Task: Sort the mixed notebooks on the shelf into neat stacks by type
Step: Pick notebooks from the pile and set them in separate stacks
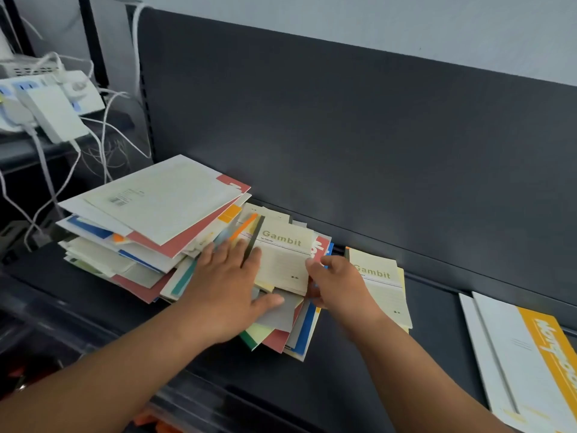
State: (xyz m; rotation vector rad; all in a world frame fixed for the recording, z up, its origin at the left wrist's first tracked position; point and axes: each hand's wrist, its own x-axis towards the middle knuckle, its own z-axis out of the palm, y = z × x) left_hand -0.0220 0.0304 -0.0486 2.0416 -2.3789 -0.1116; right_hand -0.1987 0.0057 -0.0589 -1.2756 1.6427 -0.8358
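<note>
A messy pile of mixed notebooks (pixel 150 232) covers the left half of the dark shelf (pixel 437 323). On its right part lies a cream "Gambit" notebook (pixel 284 257). My left hand (pixel 228 285) presses flat on the pile beside that notebook, fingers spread. My right hand (pixel 337 282) pinches the notebook's right edge, thumb on top. A second cream "Gambit" notebook (pixel 384 289) lies on a small stack just right of my right hand. Large white notebooks with an orange band (pixel 524 354) lie at the far right.
A dark back panel (pixel 343 135) rises behind the shelf. White chargers and tangled cables (pixel 53 101) sit on a rack at the upper left. Bare shelf shows between the Gambit stack and the large white notebooks.
</note>
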